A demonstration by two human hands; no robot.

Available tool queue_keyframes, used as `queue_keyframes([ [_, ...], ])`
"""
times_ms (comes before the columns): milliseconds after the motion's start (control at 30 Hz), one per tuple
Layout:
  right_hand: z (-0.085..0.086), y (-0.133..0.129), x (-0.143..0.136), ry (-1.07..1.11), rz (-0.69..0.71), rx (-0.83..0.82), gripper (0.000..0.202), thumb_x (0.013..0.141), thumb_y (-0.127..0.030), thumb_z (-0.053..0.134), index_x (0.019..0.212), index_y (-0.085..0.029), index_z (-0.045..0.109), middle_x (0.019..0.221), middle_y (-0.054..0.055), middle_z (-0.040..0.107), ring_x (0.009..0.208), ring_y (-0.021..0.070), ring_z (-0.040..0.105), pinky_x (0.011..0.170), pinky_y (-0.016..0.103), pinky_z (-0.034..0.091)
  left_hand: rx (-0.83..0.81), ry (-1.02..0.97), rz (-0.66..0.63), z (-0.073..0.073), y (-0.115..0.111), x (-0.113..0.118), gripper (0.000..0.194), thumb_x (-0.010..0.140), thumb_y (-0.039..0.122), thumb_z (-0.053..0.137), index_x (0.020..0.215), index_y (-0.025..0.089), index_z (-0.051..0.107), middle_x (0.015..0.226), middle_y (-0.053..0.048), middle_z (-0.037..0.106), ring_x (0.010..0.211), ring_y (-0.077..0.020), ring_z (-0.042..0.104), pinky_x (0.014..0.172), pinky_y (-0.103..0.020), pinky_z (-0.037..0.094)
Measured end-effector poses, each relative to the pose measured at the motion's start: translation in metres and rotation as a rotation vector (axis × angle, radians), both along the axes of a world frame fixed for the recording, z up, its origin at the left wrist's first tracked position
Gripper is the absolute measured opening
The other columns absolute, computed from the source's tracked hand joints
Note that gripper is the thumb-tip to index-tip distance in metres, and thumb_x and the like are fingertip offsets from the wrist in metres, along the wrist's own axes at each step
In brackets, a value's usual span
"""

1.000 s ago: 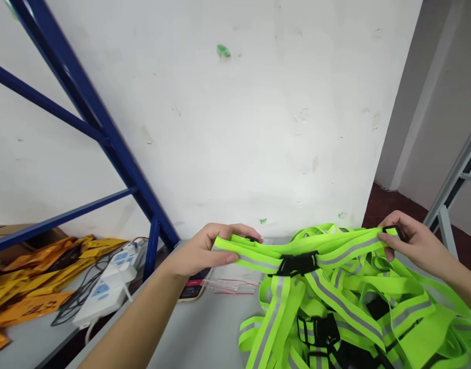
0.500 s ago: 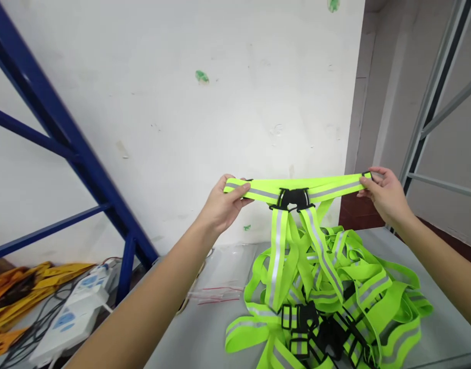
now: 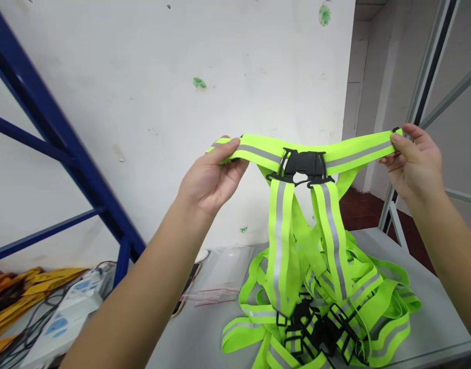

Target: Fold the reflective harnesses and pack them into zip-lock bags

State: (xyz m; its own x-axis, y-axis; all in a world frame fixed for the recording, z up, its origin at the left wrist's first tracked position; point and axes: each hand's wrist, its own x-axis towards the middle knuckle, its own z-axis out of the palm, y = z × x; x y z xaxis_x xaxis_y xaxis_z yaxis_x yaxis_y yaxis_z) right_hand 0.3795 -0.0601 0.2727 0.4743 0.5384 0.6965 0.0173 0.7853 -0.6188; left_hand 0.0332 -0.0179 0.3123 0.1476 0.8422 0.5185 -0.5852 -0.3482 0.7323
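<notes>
At the far left, orange and yellow flat strips [image 3: 35, 289] lie beside tangled thin black cables [image 3: 33, 320]. Just right of these is a white power strip [image 3: 69, 312] with light-blue patches. A blue metal frame [image 3: 62, 123] slants down in front of the white wall [image 3: 173, 61], which has green marks.

The left hand [image 3: 210, 179] is raised, its fingers pinching the left end of a neon-green webbing harness with silver-grey reflective stripes [image 3: 280, 215], thumb in front and the other fingers behind. Below, partly hidden by the forearm, a dark flat object with a tan edge [image 3: 187, 289] lies beside clear plastic bags with red lines [image 3: 223, 271] on the grey surface [image 3: 197, 338].

The harness hangs in the air between the hands, its top band stretched sideways and sagging a little at a black plastic centre piece [image 3: 305, 163]. Two striped straps drop from that piece in front of a heaped pile of matching neon-green webbing with black buckles [image 3: 389, 307], on the surface; whether their lower ends touch the pile, I cannot tell.

The right hand [image 3: 422, 164] grips the harness's right end between thumb and fingers, next to a small black fitting [image 3: 397, 130]. Behind it stand a grey metal frame [image 3: 427, 82] and dark red floor [image 3: 362, 207].
</notes>
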Motion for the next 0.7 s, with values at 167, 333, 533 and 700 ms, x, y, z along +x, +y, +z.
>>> queue_keyframes([
  [167, -0.033, 0.034, 0.000, 0.032, 0.040, -0.177, 0.045, 0.065, -0.025, 0.081, 0.098, -0.025, 0.050, 0.077, -0.007, 0.064, 0.052, 0.0082, 0.057, 0.052, 0.023, 0.056, -0.087, 0.081, 0.038, -0.040, 0.041, 0.001, 0.019, 0.075, 0.003, 0.066, 0.071, 0.016, 0.052, 0.082, -0.003, 0.065, 0.092, -0.0158, 0.066, 0.091, -0.029, 0.055],
  [333, -0.051, 0.071, -0.002, 0.020, 0.045, -0.275, 0.045, 0.060, -0.027, 0.083, 0.094, -0.023, 0.054, 0.079, -0.007, 0.067, 0.050, 0.0071, 0.057, 0.051, 0.021, 0.056, -0.131, 0.144, 0.181, -0.065, 0.080, 0.000, 0.029, 0.067, 0.004, 0.072, 0.079, 0.018, 0.050, 0.082, -0.001, 0.066, 0.083, -0.0139, 0.067, 0.085, -0.032, 0.054],
  [533, -0.029, 0.086, -0.002, -0.055, -0.006, -0.184, 0.037, 0.063, -0.032, 0.083, 0.090, -0.022, 0.061, 0.081, -0.004, 0.068, 0.057, 0.0079, 0.060, 0.053, 0.020, 0.054, 0.155, 0.215, 0.280, -0.045, 0.091, -0.013, 0.042, 0.065, 0.012, 0.077, 0.088, 0.023, 0.043, 0.098, -0.004, 0.072, 0.092, -0.0161, 0.067, 0.083, -0.031, 0.052],
  [700, -0.041, 0.049, 0.001, -0.128, 0.106, -0.254, 0.033, 0.065, -0.034, 0.084, 0.086, -0.023, 0.062, 0.076, -0.005, 0.066, 0.058, 0.0087, 0.060, 0.053, 0.020, 0.054, 0.115, 0.384, 0.200, -0.051, 0.057, -0.035, 0.042, 0.064, 0.018, 0.081, 0.088, 0.024, 0.047, 0.095, -0.002, 0.072, 0.079, -0.0125, 0.066, 0.071, -0.023, 0.051],
])
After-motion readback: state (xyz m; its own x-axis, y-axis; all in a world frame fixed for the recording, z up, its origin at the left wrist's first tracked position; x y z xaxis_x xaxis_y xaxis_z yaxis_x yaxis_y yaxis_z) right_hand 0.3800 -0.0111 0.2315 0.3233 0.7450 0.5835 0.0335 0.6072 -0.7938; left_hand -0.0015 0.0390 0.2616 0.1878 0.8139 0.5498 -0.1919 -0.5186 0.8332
